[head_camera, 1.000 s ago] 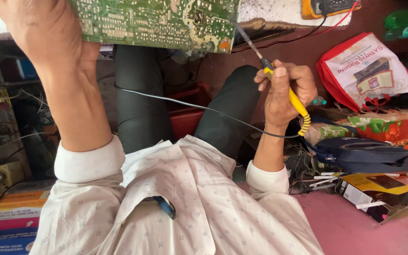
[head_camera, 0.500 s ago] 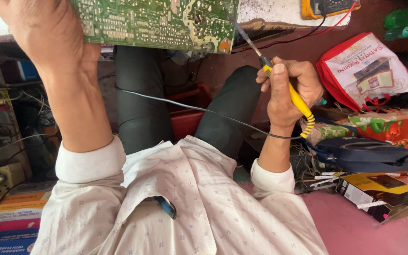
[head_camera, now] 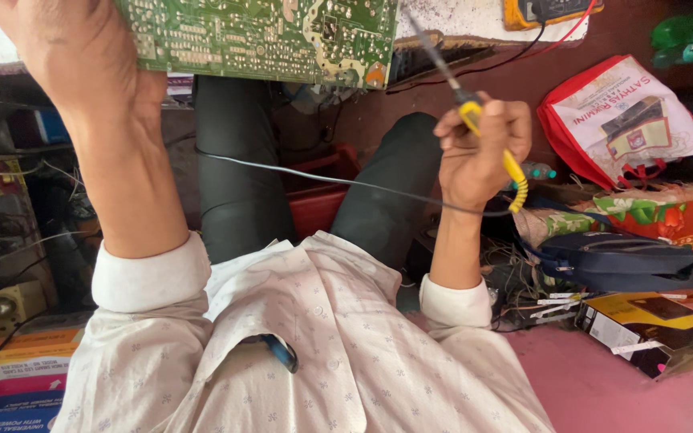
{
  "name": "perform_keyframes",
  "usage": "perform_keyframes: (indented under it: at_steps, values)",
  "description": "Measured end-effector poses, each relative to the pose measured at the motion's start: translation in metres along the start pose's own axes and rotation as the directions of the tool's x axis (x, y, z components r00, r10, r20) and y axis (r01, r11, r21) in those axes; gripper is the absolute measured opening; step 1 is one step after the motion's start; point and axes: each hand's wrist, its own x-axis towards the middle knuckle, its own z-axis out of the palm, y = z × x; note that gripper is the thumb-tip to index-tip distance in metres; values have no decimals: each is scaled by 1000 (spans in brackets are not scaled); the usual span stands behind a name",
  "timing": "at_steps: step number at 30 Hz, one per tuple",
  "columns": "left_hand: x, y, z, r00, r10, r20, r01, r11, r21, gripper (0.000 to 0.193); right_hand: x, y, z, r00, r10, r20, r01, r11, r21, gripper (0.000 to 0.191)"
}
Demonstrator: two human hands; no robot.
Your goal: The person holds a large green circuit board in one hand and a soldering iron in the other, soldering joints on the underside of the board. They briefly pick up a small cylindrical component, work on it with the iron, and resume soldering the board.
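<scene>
**Green board held up, yellow iron at its edge**

Green and crowded with solder tracks, the circuit board (head_camera: 262,36) fills the upper centre of the frame. The left hand (head_camera: 74,52) sits at the upper left against the board's left end; its fingers run out of view behind the board and the frame edge, so how they grip cannot be told. The right hand (head_camera: 479,148), right of centre, is closed in a fist around the yellow handle of a soldering iron (head_camera: 475,112), whose thin metal shaft slants up and left to the board's right edge. A thin grey cable (head_camera: 322,178) crosses the middle of the frame over the dark trousers towards that hand.

At the upper right lies a red-edged bag (head_camera: 623,120) with a white panel bearing print and a small picture. Below it rests a flowered cloth bundle (head_camera: 651,216), then a dark blue pouch (head_camera: 619,261). On the pink surface (head_camera: 603,393) at the lower right sits a flat yellow-and-black box (head_camera: 655,329). Stacked orange and blue cartons (head_camera: 26,361) occupy the lower left corner. A yellow meter (head_camera: 551,10) shows at the top edge.
</scene>
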Motion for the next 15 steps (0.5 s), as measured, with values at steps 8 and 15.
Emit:
perform_keyframes:
  at_steps: [8,15]
  values:
    - [-1,20,9,978,-206,-40,197,967,-159,14,45,74,-61,912,410,-5,-280,630,725,26]
    - [3,19,6,979,-201,-12,200,977,-79,12,35,51,-58,938,332,-99,-191,734,652,24]
